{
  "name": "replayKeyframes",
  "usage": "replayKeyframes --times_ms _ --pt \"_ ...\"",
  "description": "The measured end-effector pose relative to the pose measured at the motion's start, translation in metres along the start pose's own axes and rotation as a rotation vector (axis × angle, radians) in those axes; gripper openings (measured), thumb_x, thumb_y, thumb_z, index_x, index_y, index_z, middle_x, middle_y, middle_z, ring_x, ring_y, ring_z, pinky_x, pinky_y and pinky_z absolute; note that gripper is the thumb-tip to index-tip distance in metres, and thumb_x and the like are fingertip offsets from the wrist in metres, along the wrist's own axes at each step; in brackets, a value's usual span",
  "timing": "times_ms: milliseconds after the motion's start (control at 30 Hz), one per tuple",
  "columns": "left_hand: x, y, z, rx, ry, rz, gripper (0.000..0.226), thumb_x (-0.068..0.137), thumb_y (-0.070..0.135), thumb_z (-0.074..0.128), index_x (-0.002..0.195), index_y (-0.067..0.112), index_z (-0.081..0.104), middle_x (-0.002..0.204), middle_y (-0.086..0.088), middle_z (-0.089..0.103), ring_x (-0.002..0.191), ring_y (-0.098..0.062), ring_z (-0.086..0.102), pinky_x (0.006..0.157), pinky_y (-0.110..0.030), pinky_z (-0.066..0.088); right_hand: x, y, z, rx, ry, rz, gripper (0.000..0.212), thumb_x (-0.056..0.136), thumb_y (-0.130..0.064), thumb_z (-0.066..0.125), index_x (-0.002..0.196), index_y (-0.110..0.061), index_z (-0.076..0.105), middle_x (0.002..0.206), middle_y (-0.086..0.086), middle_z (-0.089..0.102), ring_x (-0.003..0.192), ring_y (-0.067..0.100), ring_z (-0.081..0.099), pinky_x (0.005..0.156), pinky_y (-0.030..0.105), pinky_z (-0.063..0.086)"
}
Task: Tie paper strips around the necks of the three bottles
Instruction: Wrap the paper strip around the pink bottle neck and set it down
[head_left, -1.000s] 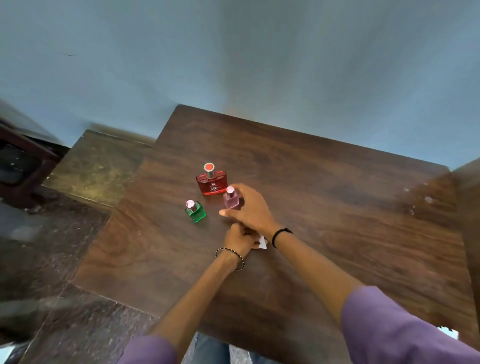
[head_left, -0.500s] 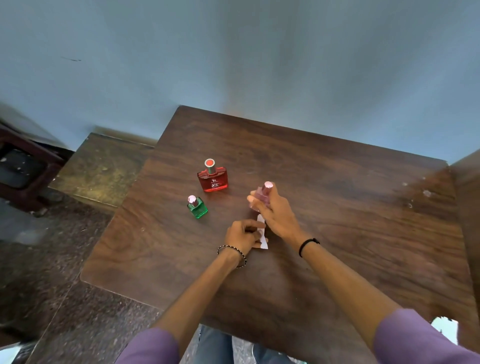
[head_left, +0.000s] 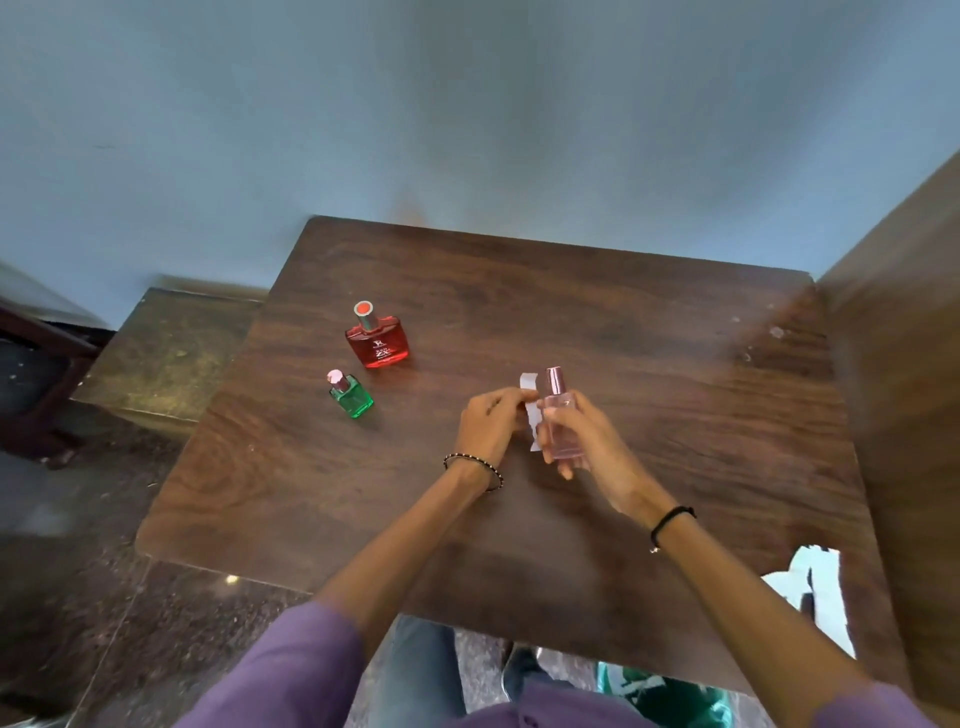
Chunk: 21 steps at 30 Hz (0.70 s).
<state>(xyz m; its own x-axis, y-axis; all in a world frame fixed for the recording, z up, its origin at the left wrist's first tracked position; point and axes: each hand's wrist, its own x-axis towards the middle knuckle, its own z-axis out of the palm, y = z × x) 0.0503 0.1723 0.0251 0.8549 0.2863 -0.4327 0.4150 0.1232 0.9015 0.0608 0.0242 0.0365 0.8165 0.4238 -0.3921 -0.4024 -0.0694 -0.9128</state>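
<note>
My right hand (head_left: 589, 441) grips a slim pink bottle (head_left: 560, 415) with a pink cap, held upright just above the wooden table (head_left: 649, 338). My left hand (head_left: 491, 423) pinches a white paper strip (head_left: 532, 410) that stands vertically right beside the pink bottle's left side. A flat red bottle (head_left: 378, 340) with a red-topped silver cap stands at the table's left. A small green bottle (head_left: 352, 396) with a pink cap stands just in front of it. Neither standing bottle has a strip on its neck.
A lower, worn side table (head_left: 166, 348) adjoins the left edge. A wooden panel (head_left: 904, 364) rises along the right side. White paper pieces (head_left: 815, 592) lie at the table's near right. A blue-grey wall backs the table.
My right hand carried the pink bottle away from the red and green ones, rightward and toward me. My left hand lifted the paper strip off the table and brought it up beside the bottle.
</note>
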Motion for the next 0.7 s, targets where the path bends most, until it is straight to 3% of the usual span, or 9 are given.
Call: replayKeyframes --times_ms 67,167,267,367,500,600,700 --pt "-0.006 0.007 0.012 -0.022 -0.050 0.019 0.029 0.090 0.037 0.063 0.081 0.018 0.082 0.086 -0.006 0.079 0.085 -0.020 0.075 0.088 -0.038 0.058 -0.008 0.001 -0.009 0.077 0.008 0.037 0.029 0.098 -0.038 0.048 0.108 -0.013 0.059 0.082 0.011 0.065 0.065 0.025 0.057 0.047 0.028 0.041" --pt "-0.009 0.010 0.026 0.073 -0.123 0.095 0.052 0.082 0.061 0.067 0.082 0.011 0.079 0.077 -0.004 0.073 0.076 -0.014 0.067 0.092 -0.045 0.057 -0.020 0.002 -0.019 0.079 0.013 0.048 0.036 0.099 -0.043 0.043 0.103 -0.012 0.061 0.080 0.013 0.064 0.065 0.025 0.058 0.049 0.030 0.043" --pt "-0.014 0.012 0.038 0.074 -0.175 0.130 0.039 0.080 0.050 0.075 0.077 0.011 0.079 0.077 -0.005 0.073 0.076 -0.012 0.063 0.092 -0.047 0.055 -0.031 0.000 -0.024 0.060 0.023 0.040 0.040 0.091 -0.048 0.046 0.101 -0.011 0.058 0.076 0.010 0.064 0.060 0.022 0.057 0.047 0.028 0.041" --pt "-0.018 0.015 0.046 0.072 -0.221 0.105 0.033 0.084 0.039 0.077 0.081 0.006 0.079 0.078 -0.006 0.072 0.076 -0.012 0.063 0.090 -0.041 0.056 -0.040 0.001 -0.030 0.046 0.036 0.001 0.040 0.098 -0.049 0.051 0.101 -0.009 0.055 0.076 0.009 0.063 0.059 0.020 0.055 0.047 0.028 0.041" --pt "-0.019 0.023 0.055 0.024 -0.129 0.043 0.029 0.083 0.031 0.078 0.083 0.001 0.079 0.078 -0.010 0.071 0.074 -0.016 0.064 0.086 -0.039 0.058 -0.052 0.009 -0.036 -0.071 0.041 -0.063 0.046 0.100 -0.050 0.054 0.105 -0.004 0.055 0.077 0.007 0.064 0.063 0.025 0.052 0.049 0.030 0.043" --pt "-0.015 0.032 0.053 0.002 -0.095 0.014 0.027 0.083 0.029 0.078 0.086 0.002 0.080 0.085 -0.013 0.078 0.077 -0.018 0.072 0.083 -0.033 0.061 -0.061 0.012 -0.038 -0.066 0.052 -0.083 0.039 0.102 -0.045 0.054 0.112 -0.008 0.059 0.088 0.009 0.072 0.066 0.027 0.056 0.045 0.028 0.038" --pt "-0.015 0.035 0.051 0.039 -0.119 -0.011 0.030 0.084 0.032 0.077 0.088 0.002 0.080 0.092 -0.015 0.078 0.076 -0.019 0.071 0.078 -0.031 0.061 -0.067 0.010 -0.042 -0.003 0.071 -0.071 0.035 0.104 -0.037 0.051 0.120 -0.006 0.058 0.102 0.013 0.075 0.056 0.022 0.054 0.040 0.021 0.027"
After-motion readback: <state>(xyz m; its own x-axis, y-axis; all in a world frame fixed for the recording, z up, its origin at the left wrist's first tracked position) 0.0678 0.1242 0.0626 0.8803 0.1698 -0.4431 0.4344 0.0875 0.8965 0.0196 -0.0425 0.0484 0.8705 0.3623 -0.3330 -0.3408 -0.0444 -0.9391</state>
